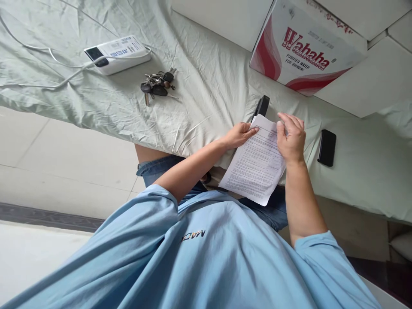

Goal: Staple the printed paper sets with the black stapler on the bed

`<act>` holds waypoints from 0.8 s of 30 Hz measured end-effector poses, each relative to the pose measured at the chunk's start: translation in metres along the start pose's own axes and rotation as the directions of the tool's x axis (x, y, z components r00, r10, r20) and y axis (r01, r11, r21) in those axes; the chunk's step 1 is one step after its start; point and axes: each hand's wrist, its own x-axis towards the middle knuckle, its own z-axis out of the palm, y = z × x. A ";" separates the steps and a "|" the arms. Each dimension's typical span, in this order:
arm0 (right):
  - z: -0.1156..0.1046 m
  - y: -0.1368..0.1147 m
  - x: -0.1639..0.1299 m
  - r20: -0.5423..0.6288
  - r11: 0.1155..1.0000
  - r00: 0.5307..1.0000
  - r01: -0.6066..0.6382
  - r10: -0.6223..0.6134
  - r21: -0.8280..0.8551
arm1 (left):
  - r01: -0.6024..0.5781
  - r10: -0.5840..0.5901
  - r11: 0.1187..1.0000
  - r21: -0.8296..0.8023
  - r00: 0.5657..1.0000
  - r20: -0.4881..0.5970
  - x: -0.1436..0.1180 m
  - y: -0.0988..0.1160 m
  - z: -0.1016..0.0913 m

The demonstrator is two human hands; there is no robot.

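Note:
My left hand point(242, 134) grips the upper left edge of a small stack of printed sheets point(254, 161), its thumb lying on top of the page. The sheets slant down toward my lap. Beside their upper right edge is my right hand point(292, 138), fingers loosely bent and thumb apart from them. It is close to the paper's edge, and whether it touches cannot be made out. Just beyond the top of the sheets lies a black stapler point(263, 106), its lower part hidden by the paper.
A black phone point(327, 148) lies to the right on the pale green cloth point(206, 77). Left of centre are a bunch of keys point(159, 84) and a white power bank point(117, 53) with cables. A Wahaha carton point(302, 51) and white boxes point(222, 19) stand at the back.

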 end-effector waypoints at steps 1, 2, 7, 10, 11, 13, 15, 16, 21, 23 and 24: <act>0.004 -0.008 0.006 0.039 1.000 0.999 0.021 -0.021 0.001 | 0.009 -0.008 1.000 -0.013 1.000 0.022 0.000 0.001 0.000; 0.008 -0.014 0.010 0.063 0.999 0.997 0.039 -0.039 0.006 | 0.017 -0.016 1.000 -0.024 0.999 0.035 0.000 0.002 -0.001; 0.016 -0.028 0.021 0.075 0.993 0.992 0.096 -0.101 0.074 | -0.010 0.010 1.000 -0.010 0.999 0.037 0.002 0.004 -0.001; 0.016 -0.030 0.023 0.080 0.993 0.992 0.089 -0.095 0.074 | -0.010 0.010 1.000 0.009 0.999 0.037 0.003 0.003 0.001; 0.016 -0.030 0.022 0.079 0.994 0.993 0.086 -0.091 0.066 | -0.011 0.011 1.000 0.014 0.999 0.036 0.004 0.003 0.001; 0.016 -0.031 0.022 0.071 0.996 0.994 0.083 -0.086 0.045 | -0.020 0.019 1.000 0.024 0.999 0.034 0.005 0.002 0.002; 0.016 -0.032 0.021 0.061 0.996 0.994 0.084 -0.085 0.026 | -0.034 0.032 0.999 0.041 0.999 0.036 0.005 0.001 0.002; 0.016 -0.032 0.020 0.055 0.996 0.995 0.087 -0.088 0.020 | -0.041 0.039 0.998 0.052 0.999 0.035 0.006 0.001 0.002; 0.016 -0.033 0.015 0.038 0.995 0.995 0.095 -0.096 0.012 | -0.024 0.022 0.996 0.088 0.999 0.024 0.007 0.001 0.002; 0.015 -0.034 0.013 0.038 0.996 0.995 0.094 -0.094 0.002 | -0.015 0.013 0.996 0.087 1.000 0.021 0.007 0.000 0.002; 0.015 -0.034 0.012 0.037 0.995 0.994 0.098 -0.098 -0.005 | -0.018 0.016 0.996 0.085 1.000 0.021 0.008 0.000 0.002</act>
